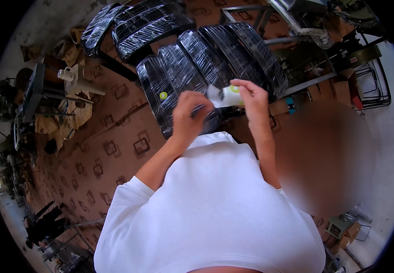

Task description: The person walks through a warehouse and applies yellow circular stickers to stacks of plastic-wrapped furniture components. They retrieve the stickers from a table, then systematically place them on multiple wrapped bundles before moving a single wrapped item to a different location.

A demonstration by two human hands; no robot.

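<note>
My right hand [255,101] grips a small white roll of round yellow-green stickers [228,96], thumb and fingers around its right end. The pale backing strip hangs off the roll's left side. My left hand [188,116] is just left of the strip, its fingers curled together and slightly blurred; what they pinch, if anything, is hidden. Below both hands stand several black curved parts wrapped in clear stretch film [192,52], side by side. One round yellow-green sticker [163,95] sits on the leftmost part of the nearer row.
Another group of film-wrapped black parts [149,27] stands beyond. A metal frame [308,84] runs along the right, with cardboard boxes near it. On the left are a white stool [81,82] and a dark-topped table [40,84]. Patterned brown flooring [110,148] spreads left.
</note>
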